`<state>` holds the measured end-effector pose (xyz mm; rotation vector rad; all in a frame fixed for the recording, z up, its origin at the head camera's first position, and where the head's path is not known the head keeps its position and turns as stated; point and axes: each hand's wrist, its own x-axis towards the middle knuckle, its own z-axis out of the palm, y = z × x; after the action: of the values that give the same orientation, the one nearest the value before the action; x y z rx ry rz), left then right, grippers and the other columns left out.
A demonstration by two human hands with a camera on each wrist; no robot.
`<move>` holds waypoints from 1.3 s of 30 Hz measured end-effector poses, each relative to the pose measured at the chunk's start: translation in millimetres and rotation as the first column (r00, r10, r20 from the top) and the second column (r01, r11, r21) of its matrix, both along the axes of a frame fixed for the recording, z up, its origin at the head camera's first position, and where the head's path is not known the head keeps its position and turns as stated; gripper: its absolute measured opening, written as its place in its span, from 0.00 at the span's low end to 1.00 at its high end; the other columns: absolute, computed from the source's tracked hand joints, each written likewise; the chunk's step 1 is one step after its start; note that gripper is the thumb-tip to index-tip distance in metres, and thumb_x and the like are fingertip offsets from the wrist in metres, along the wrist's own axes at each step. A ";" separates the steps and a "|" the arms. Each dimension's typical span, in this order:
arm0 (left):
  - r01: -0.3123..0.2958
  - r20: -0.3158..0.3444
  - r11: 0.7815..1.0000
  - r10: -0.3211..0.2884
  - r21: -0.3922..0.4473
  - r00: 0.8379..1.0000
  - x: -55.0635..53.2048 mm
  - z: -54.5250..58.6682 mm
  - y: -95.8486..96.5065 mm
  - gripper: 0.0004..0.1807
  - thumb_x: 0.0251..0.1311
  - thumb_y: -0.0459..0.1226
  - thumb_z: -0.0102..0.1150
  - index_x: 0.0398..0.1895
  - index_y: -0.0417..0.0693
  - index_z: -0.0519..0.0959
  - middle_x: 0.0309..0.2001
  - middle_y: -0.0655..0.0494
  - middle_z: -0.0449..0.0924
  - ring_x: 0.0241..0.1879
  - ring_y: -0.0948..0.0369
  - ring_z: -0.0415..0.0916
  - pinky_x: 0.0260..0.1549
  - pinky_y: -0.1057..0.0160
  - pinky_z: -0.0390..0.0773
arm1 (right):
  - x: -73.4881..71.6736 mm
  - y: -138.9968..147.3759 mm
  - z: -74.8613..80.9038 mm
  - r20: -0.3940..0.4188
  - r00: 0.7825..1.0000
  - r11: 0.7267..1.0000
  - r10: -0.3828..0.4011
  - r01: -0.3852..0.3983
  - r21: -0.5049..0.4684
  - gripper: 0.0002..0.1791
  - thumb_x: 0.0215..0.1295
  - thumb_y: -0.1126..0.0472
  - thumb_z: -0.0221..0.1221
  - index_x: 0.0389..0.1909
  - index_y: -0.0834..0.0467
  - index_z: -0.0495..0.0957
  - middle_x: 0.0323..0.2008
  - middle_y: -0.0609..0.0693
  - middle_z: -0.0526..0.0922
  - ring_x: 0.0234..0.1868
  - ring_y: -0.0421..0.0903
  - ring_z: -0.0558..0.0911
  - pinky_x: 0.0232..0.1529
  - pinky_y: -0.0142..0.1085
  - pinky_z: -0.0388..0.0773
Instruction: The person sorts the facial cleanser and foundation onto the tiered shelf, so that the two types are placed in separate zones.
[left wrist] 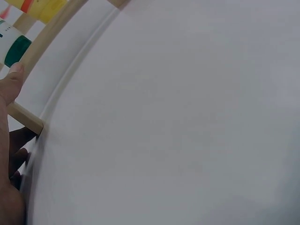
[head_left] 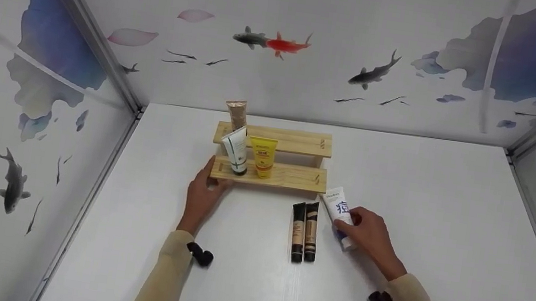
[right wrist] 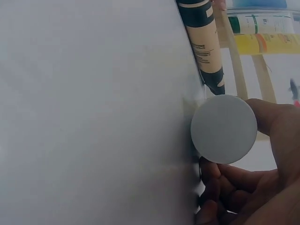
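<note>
My left hand (head_left: 203, 191) holds the left end of a two-tier wooden rack (head_left: 290, 177); in the left wrist view its thumb (left wrist: 16, 70) lies on the front board and the other fingers are around the leg. On the lower tier stand a white tube (head_left: 235, 151), tilted, and a yellow tube (head_left: 263, 157). A brown-gold tube (head_left: 237, 114) stands on the upper tier at left. My right hand (head_left: 369, 233) grips a white tube with blue print (head_left: 338, 202) near the table, between thumb and fingers. Its round cap (right wrist: 224, 129) faces the right wrist camera.
Two black-and-beige tubes (head_left: 298, 233) (head_left: 310, 232) lie side by side on the white table (head_left: 237, 293), left of the right hand. White panels (head_left: 308, 88) painted with fish and petals enclose the table at the back and sides.
</note>
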<state>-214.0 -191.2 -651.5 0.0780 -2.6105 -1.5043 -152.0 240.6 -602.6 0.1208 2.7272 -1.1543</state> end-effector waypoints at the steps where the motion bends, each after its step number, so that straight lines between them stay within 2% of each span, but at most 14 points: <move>1: 0.001 -0.003 1.000 -0.001 -0.008 1.000 -0.1 -0.3 0.1 0.55 0.70 0.65 0.69 0.91 0.56 0.56 0.65 0.48 0.80 0.58 0.53 0.78 0.66 0.47 0.74 | 0.8 0.5 1.2 0.004 1.000 1.000 -0.002 0.002 0.001 0.32 0.70 0.45 0.72 0.60 0.68 0.83 0.49 0.61 0.88 0.44 0.52 0.82 0.45 0.43 0.81; 5: 0.000 -0.011 0.999 0.000 -0.037 1.000 -0.7 -1.8 -0.3 0.55 0.70 0.64 0.69 0.91 0.55 0.56 0.64 0.48 0.81 0.57 0.53 0.78 0.65 0.48 0.75 | 3.2 3.2 3.7 0.002 1.000 1.000 -0.004 0.004 0.003 0.31 0.70 0.46 0.72 0.59 0.69 0.83 0.48 0.61 0.88 0.43 0.52 0.82 0.44 0.42 0.81; 26: 0.018 -0.032 1.000 -0.018 -0.003 0.999 -1.7 -3.8 -1.2 0.55 0.69 0.68 0.67 0.91 0.57 0.56 0.64 0.50 0.81 0.57 0.54 0.78 0.65 0.48 0.75 | -0.1 25.2 7.8 0.036 0.998 0.997 -0.058 0.060 -0.051 0.35 0.73 0.47 0.70 0.67 0.70 0.80 0.57 0.66 0.86 0.49 0.56 0.84 0.53 0.48 0.85; 34: 0.003 -0.022 1.000 -0.004 -0.016 1.000 -1.7 -1.7 -0.4 0.56 0.68 0.66 0.68 0.91 0.55 0.57 0.68 0.46 0.79 0.59 0.52 0.79 0.67 0.47 0.74 | -1.9 34.0 6.9 0.001 0.998 0.995 -0.067 0.067 -0.072 0.33 0.73 0.48 0.70 0.66 0.71 0.81 0.56 0.66 0.86 0.47 0.55 0.83 0.46 0.39 0.82; 39: -0.003 -0.009 1.000 0.002 -0.026 1.000 -1.9 -1.3 0.5 0.56 0.69 0.66 0.68 0.91 0.54 0.57 0.67 0.46 0.80 0.59 0.52 0.78 0.67 0.46 0.73 | -2.5 38.8 5.8 0.003 0.997 0.993 -0.079 0.079 -0.086 0.34 0.74 0.47 0.70 0.67 0.70 0.80 0.57 0.67 0.86 0.48 0.55 0.83 0.45 0.37 0.82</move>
<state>-215.8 -190.8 -652.7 0.0720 -2.6217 -1.4658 -154.5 279.4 -596.8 0.2190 2.6907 -1.2908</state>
